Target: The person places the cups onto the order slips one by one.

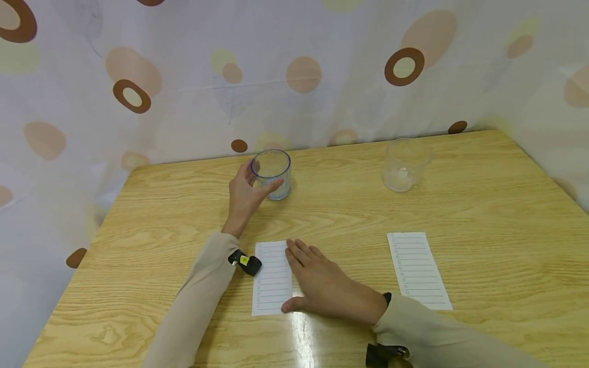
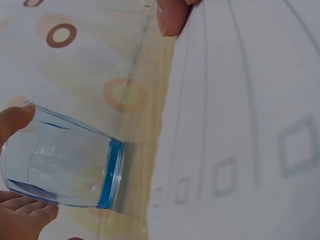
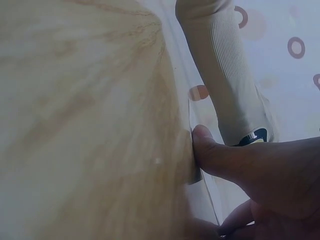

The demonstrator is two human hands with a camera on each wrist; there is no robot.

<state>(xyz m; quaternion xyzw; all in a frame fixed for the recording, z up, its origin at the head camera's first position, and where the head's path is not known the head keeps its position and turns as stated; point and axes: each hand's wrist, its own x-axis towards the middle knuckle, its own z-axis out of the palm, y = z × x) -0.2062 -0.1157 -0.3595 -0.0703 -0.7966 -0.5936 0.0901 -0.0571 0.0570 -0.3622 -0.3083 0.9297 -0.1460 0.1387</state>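
A clear drinking glass (image 1: 277, 179) with a blue rim and blue-tinted base stands upright on the table toward the back left. Round its left side my left hand (image 1: 246, 197) holds it, the thumb across the front and the fingers at the far side; the left wrist view shows the thumb near the rim of the glass (image 2: 65, 155). My right hand (image 1: 324, 283) lies with fairly straight fingers along the right edge of a lined white checklist sheet (image 1: 271, 286). Its fingertips and thumb rest at that edge, seen also in the right wrist view around the hand (image 3: 270, 175).
At the back right stands a clear pitcher-like cup (image 1: 400, 171) with a spout. A second lined checklist sheet (image 1: 421, 268) lies at the right, beyond my right forearm. A patterned curtain (image 1: 303, 112) hangs behind the wooden table (image 1: 497, 220).
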